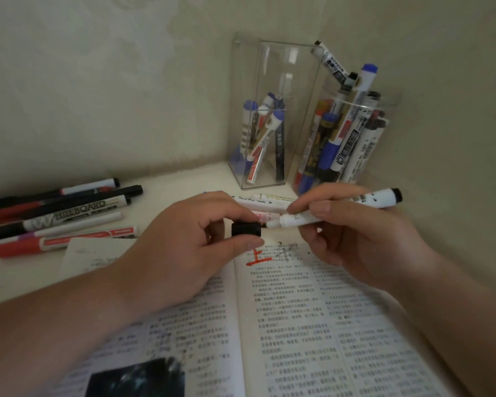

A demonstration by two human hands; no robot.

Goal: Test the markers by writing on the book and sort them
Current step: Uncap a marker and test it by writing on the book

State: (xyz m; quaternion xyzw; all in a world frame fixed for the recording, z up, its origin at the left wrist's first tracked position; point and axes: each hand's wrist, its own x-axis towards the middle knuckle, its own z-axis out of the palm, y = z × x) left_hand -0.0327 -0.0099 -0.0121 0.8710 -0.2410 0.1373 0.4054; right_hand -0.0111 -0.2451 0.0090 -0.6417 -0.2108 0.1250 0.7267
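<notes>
Open book (298, 325) closest, flat on the table, both pages dense printed text, one dark photo bottom of the left page. Top of the right page: one red handwritten character (258, 259) and one faint black scribble (287, 247) just beside it. Two hands over the top edge of the book. Left hand (184, 245) pinches one black cap (246, 229) between thumb and fingers. Right hand (355, 242) grips one white marker (380, 199) around mid-barrel, lying roughly level, bare tip pointing at the cap's mouth, tip and cap nearly touching; can't tell whether it's in yet. Left side of the table: loose row of markers (69, 213), five that I can separate, black, red and white barrels, roughly parallel. At least two more pale markers (265, 201) lie behind the hands, mostly hidden. Two clear containers in the corner: one tall rectangular box (272, 81) with about five markers, mostly blue caps; one round jar (391, 103) just right of it, packed, count unclear, one black-tipped and one blue-capped marker sticking out the top. Surface is a pale white tabletop (184, 179). Two plain beige walls (126, 81) meet behind the containers. Light is dim.
</notes>
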